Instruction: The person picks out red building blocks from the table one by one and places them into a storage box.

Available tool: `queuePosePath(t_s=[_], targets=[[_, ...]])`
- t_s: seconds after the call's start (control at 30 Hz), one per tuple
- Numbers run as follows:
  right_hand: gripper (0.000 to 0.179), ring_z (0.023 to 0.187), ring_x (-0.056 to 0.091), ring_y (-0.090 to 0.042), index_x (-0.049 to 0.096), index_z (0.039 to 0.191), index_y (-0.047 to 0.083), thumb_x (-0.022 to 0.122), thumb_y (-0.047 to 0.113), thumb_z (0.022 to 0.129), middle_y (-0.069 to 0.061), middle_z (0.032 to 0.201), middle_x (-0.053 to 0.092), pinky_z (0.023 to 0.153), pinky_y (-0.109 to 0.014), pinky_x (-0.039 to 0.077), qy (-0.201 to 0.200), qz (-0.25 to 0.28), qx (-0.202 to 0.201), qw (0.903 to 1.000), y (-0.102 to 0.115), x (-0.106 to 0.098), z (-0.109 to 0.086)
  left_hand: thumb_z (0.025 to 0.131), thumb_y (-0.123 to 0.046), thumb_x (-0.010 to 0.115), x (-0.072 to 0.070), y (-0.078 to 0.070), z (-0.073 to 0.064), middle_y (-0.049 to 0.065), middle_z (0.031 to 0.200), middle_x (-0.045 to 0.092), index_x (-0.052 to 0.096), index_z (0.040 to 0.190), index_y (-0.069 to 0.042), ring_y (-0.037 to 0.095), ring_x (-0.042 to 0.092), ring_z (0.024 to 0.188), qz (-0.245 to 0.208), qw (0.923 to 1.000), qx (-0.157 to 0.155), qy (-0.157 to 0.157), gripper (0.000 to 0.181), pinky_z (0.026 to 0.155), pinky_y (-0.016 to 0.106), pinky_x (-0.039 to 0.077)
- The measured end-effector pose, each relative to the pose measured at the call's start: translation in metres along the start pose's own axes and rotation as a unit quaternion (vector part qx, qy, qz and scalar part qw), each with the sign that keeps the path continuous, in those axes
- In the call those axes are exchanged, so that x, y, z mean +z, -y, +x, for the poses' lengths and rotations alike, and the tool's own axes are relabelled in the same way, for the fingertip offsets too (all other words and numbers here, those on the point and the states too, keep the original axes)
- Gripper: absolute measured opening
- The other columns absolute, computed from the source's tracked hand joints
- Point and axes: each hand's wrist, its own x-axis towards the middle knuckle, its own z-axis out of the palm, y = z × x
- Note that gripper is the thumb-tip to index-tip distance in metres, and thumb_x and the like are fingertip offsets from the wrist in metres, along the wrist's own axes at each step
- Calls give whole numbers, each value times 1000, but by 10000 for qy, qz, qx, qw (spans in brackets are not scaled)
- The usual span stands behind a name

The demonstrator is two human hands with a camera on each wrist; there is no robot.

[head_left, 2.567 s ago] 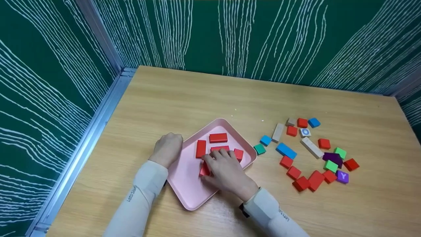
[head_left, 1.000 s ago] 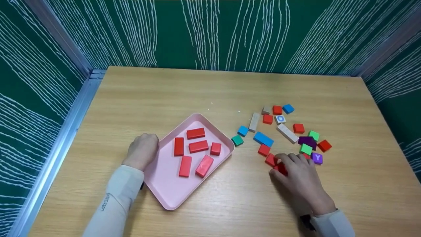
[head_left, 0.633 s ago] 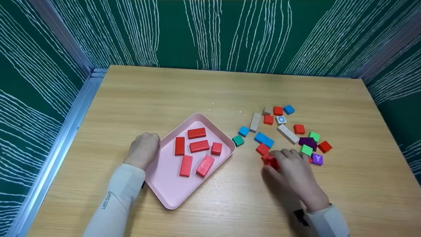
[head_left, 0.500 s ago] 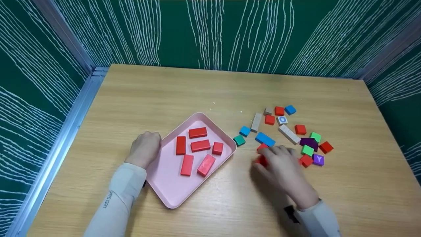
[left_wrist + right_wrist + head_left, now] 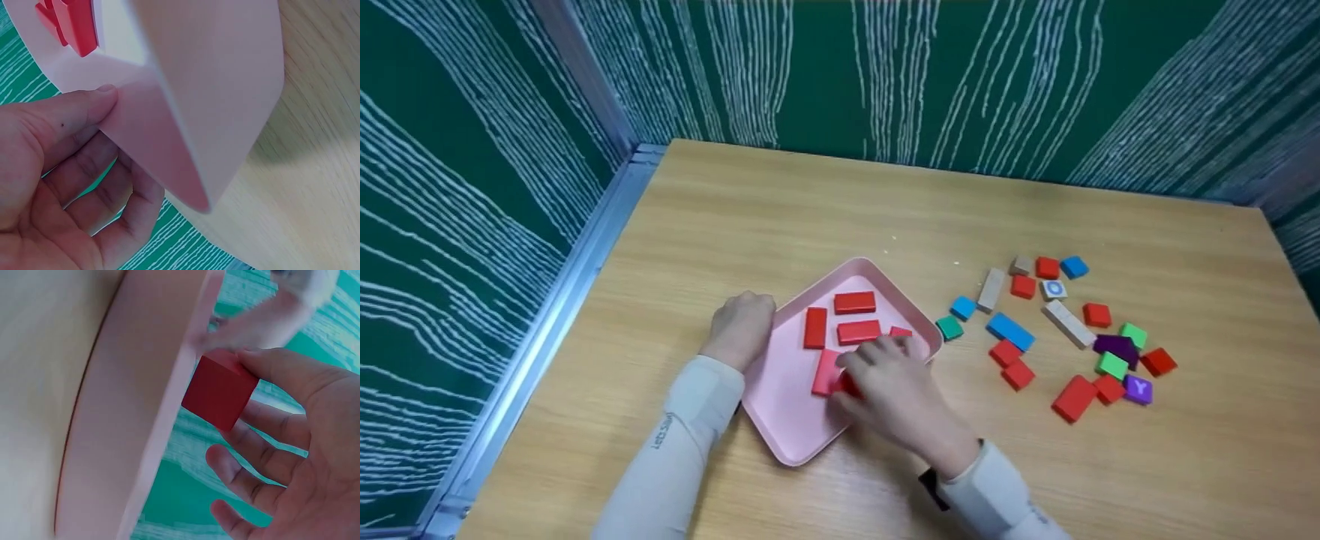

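Note:
My left hand (image 5: 737,330) grips the left rim of a pink tray (image 5: 791,439). In the left wrist view the thumb of this hand (image 5: 84,163) lies on the inside of the tray wall and the fingers curl behind it. My right hand (image 5: 896,394) is over the tray's right part. It pinches a red block (image 5: 219,391) between thumb and fingertips, seen beside the tray's rim in the right wrist view. Several red blocks (image 5: 855,303) lie in the tray. My right hand partly covers the tray's lower right and at least one block there.
Right of the tray, loose blocks lie on the wooden table (image 5: 840,202): several red ones (image 5: 1074,398), blue (image 5: 1010,331), green (image 5: 949,328), beige (image 5: 1069,325) and a dark purple one (image 5: 1117,350). Green walls with white lines (image 5: 825,75) stand behind and at the sides.
My right hand has taken a red block from the group at right and carried it left over the tray. My left hand has stayed on the rim. The head view has shifted.

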Motion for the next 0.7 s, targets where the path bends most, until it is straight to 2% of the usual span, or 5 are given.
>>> queuePosePath(t_s=[0.17,0.33,0.53,0.7], targets=[[47,95,56,-26,72,116,15,84,41,79,-4,102,70,95,-57,38,195,-29,-264,9995,13,19,3,97,2,53,1,0,1,15,91,68,72,99,-1,28,65,81,181,9997,49,-163,19,70,43,55],[42,87,54,-27,70,107,14,84,41,78,-4,90,67,91,-55,41,86,-333,-345,9988,15,31,1,96,4,54,0,-2,0,17,91,69,73,97,-1,29,66,81,228,9994,85,-239,19,69,45,56],[42,84,53,-27,69,103,15,85,43,77,-3,85,66,90,-56,41,161,-454,-338,9983,14,35,2,97,2,55,0,-2,0,18,93,69,72,100,0,28,66,80,243,9995,89,-202,18,69,44,56],[40,87,54,-25,71,106,16,84,43,79,-2,91,67,89,-54,41,166,-216,-311,9991,11,29,1,98,2,54,2,1,-1,17,91,69,72,100,1,25,64,77,154,9998,28,-115,17,68,42,56]])
